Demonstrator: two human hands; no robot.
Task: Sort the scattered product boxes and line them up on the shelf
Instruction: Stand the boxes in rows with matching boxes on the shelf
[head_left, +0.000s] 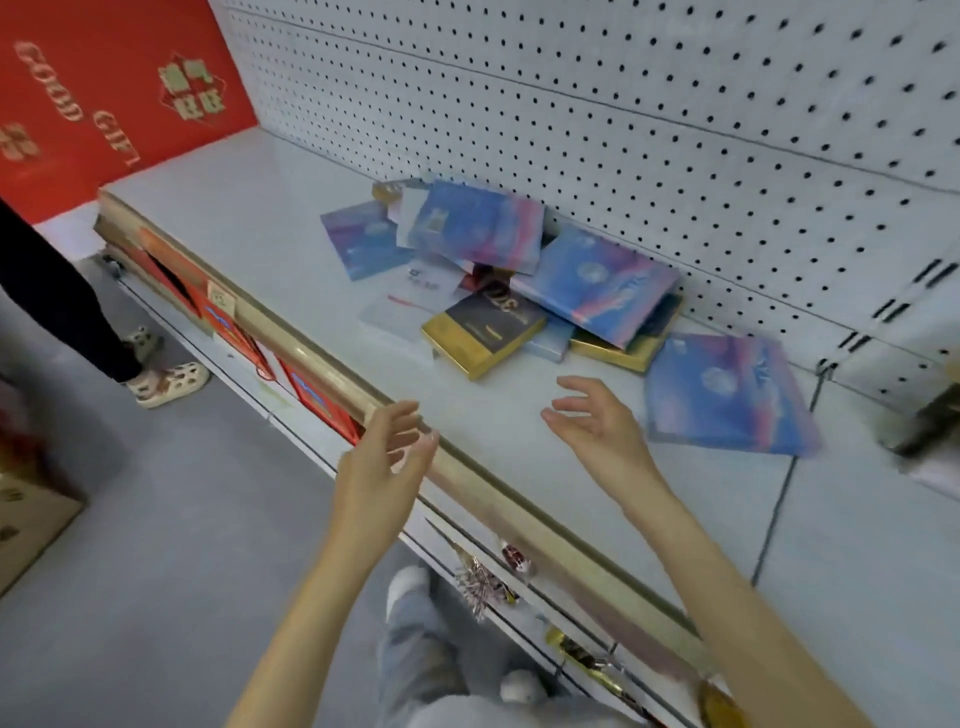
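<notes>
White shelf (270, 218) is seen running from 10 o'clock to 4 o'clock, backed by pegboard (623, 104) at 12–2 o'clock. Gold rail (311, 332) is fixed along the shelf's front edge. Red gift box (93, 93) is stood at 10 o'clock on the shelf's far end. Box pile (493, 280) is heaped near centre, against the pegboard: blue-pink boxes tilted on top, a black-gold box (483, 332) at its 6 o'clock side, a white one partly buried. One blue box (727, 395) is laid flat, apart from the pile, at 3 o'clock. Left hand (379, 467) is held empty over the rail at 6 o'clock, fingers spread. Right hand (597, 421) is held empty above the shelf, fingers loosely curled, just beside the blue box, not touching. Motion blur is noted.
</notes>
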